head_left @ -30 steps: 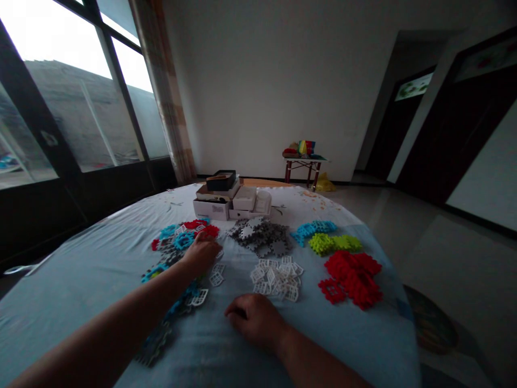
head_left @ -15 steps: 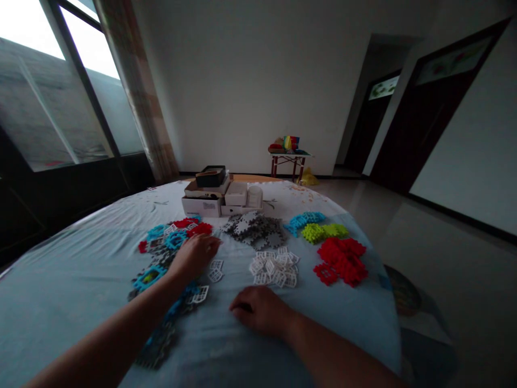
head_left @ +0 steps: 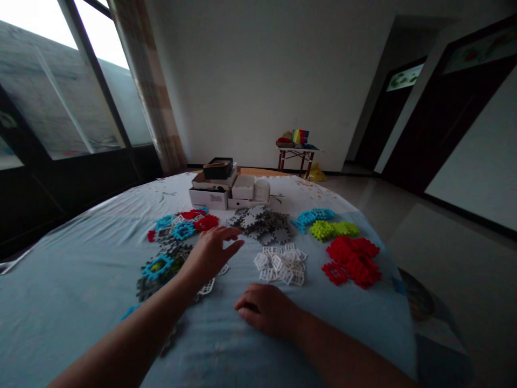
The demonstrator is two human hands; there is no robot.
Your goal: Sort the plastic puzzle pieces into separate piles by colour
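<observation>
My left hand (head_left: 214, 247) reaches over the cloth with thumb and fingers apart, and nothing shows between them. Just past its fingertips lies a pile of grey toothed plastic tiles (head_left: 266, 226). Its forearm partly hides a mixed heap of blue, red, grey and white pieces (head_left: 158, 266). My right hand (head_left: 262, 308) rests on the cloth, fingers curled in, with nothing visible in it. Beyond that hand is a pile of white lattice window pieces (head_left: 283, 264); a few more lie under my left wrist.
To the right lie red tiles (head_left: 351, 258), lime green tiles (head_left: 334, 230) and blue tiles (head_left: 313, 218). Stacked boxes (head_left: 210, 198) stand at the back of the round table. A small table (head_left: 298, 150) with colourful items is by the wall.
My left hand has moved right, off the mixed heap towards the grey tiles, and its fingers have spread. My right hand stays in place. The view has swung slightly left.
</observation>
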